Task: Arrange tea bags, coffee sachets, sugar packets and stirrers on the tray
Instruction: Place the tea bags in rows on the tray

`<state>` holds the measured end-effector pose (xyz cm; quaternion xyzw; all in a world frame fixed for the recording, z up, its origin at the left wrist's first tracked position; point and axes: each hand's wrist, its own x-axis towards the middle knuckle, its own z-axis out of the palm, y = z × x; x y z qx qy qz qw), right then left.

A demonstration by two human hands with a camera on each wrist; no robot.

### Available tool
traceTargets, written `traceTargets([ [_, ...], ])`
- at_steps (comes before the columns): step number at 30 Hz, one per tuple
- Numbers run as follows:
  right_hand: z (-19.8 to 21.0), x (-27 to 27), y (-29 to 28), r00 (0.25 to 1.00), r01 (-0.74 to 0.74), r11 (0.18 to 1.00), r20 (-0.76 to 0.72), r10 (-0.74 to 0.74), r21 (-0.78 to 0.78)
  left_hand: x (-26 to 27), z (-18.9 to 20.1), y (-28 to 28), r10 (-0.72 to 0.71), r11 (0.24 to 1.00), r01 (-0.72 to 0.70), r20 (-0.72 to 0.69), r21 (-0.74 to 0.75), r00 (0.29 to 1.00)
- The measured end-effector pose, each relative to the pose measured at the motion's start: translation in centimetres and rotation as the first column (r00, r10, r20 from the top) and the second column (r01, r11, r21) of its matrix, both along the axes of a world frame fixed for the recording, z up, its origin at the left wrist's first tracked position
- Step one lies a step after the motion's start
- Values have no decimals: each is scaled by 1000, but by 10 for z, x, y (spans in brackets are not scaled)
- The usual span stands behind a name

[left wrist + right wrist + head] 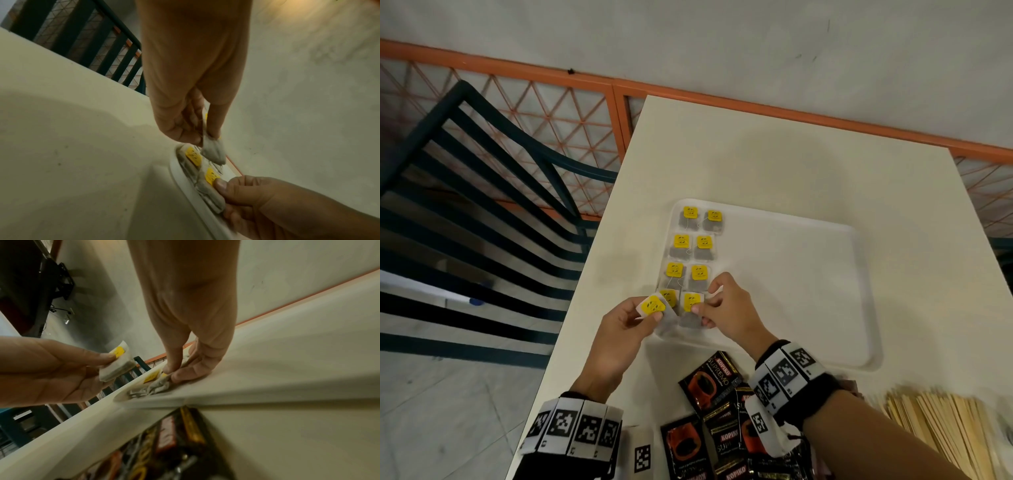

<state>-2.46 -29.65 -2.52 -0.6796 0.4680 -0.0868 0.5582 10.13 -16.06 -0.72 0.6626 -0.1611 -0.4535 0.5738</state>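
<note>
A white tray [866, 274] lies on the cream table [756, 154]. Several tea bags with yellow tags [690, 219] lie in two columns along the tray's left side. My left hand [643, 317] holds a small stack of tea bags [654, 306] just above the tray's near-left corner, and the stack [117, 366] also shows in the right wrist view. My right hand [702, 315] pinches a tea bag [691, 313] that lies at the near end of the right column. Black Kopiko coffee sachets [710, 380] lie in a heap in front of the tray. Wooden stirrers [941, 421] lie at the near right.
A dark slatted chair [482, 171] stands left of the table. An orange mesh railing [571, 113] runs behind it, against a grey wall. The tray's middle and right hold nothing. The table's left edge runs close to my left wrist.
</note>
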Motion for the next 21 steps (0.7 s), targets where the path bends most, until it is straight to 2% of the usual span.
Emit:
traceTargets([
  [5, 3, 0, 1, 999, -3, 998, -42, 1, -67, -1, -2, -6, -149, 984, 130, 155, 125, 977],
  [8, 9, -5, 0, 997, -2, 995, -77, -6, -99, -1, -1, -15, -236, 963, 181, 295, 201, 926],
  [15, 25, -29, 2, 994, 18, 997, -110, -27, -81, 7, -3, -28, -373, 919, 253, 464, 301, 804],
  [17, 28, -39, 2, 992, 15, 997, -123, -25, -80, 8, -4, -29, -429, 898, 286, 519, 335, 740],
  [19, 30, -49, 2, 990, -3, 996, -141, -10, -89, 8, -5, -28, -478, 875, 287, 603, 390, 638],
  [21, 34, -59, 3, 987, -17, 994, -158, 0, -103, 6, -5, -26, -469, 881, 253, 672, 400, 573],
])
